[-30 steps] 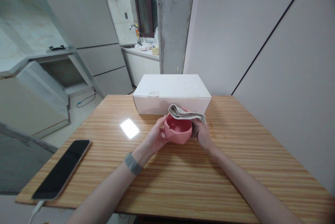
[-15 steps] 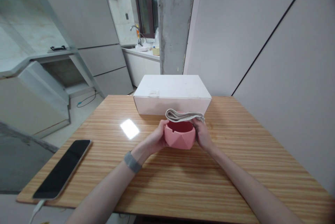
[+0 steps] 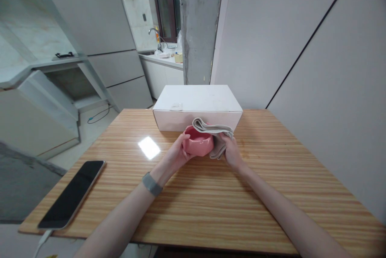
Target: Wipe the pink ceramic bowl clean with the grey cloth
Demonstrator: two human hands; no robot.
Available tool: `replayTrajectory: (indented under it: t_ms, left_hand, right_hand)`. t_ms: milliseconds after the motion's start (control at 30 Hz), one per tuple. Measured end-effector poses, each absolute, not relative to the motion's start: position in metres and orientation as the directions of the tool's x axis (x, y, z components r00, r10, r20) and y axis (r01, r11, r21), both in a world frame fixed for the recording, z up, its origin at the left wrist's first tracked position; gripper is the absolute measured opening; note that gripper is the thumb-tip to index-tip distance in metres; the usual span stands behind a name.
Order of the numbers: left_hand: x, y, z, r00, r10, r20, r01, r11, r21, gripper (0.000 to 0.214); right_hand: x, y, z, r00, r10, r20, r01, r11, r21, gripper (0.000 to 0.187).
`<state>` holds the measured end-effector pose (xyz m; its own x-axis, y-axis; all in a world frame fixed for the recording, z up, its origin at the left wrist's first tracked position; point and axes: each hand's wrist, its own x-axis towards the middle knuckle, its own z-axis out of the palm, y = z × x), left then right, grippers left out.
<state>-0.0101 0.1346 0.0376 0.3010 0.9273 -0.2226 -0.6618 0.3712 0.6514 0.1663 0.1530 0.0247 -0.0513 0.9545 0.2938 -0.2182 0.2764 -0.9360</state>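
A pink faceted ashtray (image 3: 197, 147) with notches in its rim is gripped at its left side by my left hand (image 3: 180, 149), thumb over the rim and fingers beneath. It is tilted a little, so part of the inside shows. My right hand (image 3: 232, 151) pinches a folded grey cloth (image 3: 217, 145). One fold of the cloth lies across the far right part of the ashtray's rim, and another hangs down against its right side. Some fingers of my right hand are hidden behind the cloth.
Behind my hands a closed white box (image 3: 197, 99) stands at the far edge of the wooden table (image 3: 256, 209). At the left front lies a black-screened phone (image 3: 72, 195) with a white cable (image 3: 42, 242) plugged in. A wall (image 3: 316, 89) borders the right side.
The ashtray has turned and moved up and left in my left hand. My right hand has come off its right side, and the cloth now hangs down beside it.
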Motion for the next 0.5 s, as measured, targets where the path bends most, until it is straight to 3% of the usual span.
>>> replayTrajectory:
  t_ms: [200, 500]
  left_hand:
    - [-0.0070, 0.1378, 0.0365, 0.298, 0.919, -0.259, -0.667, 0.394, 0.632, 0.033]
    - [-0.0087, 0.1324, 0.0371, 0.321, 0.910, -0.261, -0.631, 0.411, 0.658, 0.031]
  right_hand:
    - [0.1655, 0.1515, 0.0248, -0.062, 0.965, 0.255, -0.180, 0.241, -0.954, 0.038]
    - [0.1613, 0.1509, 0.0264, -0.112, 0.946, 0.304, -0.282, 0.264, -0.923, 0.036]
